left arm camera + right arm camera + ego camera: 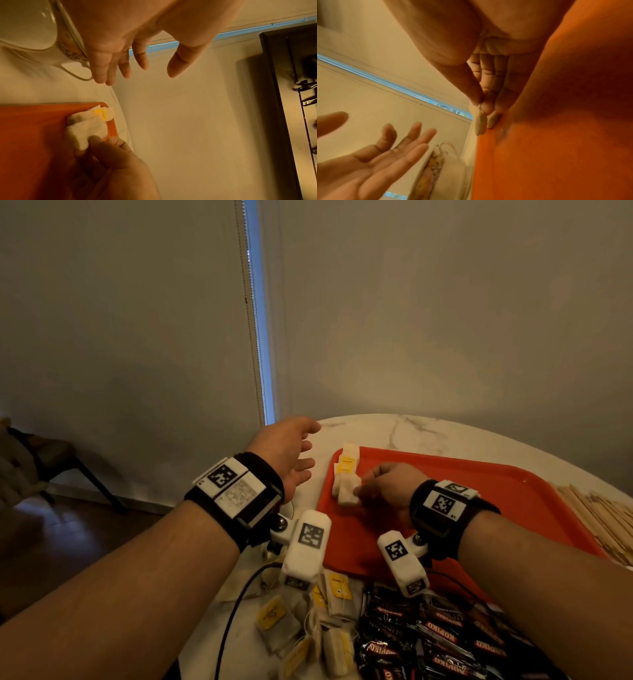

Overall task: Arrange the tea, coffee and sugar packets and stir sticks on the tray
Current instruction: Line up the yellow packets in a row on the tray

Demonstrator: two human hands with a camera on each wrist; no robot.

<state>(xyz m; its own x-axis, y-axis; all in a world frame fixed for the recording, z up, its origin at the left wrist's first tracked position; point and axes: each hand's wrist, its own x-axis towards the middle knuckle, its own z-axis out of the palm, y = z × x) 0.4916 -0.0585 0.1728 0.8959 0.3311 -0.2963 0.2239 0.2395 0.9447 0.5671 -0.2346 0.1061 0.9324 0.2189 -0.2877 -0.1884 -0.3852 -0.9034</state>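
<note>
Two soft papery tea bags [346,491] on glossy tray [479,484]

The right hand [387,486] covers the near end of the tea bags [346,481] it pinches, so their count cannot be told. Under both wrists, the wrist cameras hide part of the loose tea bags [305,628] and coffee packets [442,642], which the lower edge cuts off. Right of that hand, the stir sticks [603,515] run out of frame. The right wrist view is blurred.

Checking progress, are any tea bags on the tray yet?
Yes. A few tea bags lie in a row in the red tray's left corner; the right hand pinches the nearest one.
</note>
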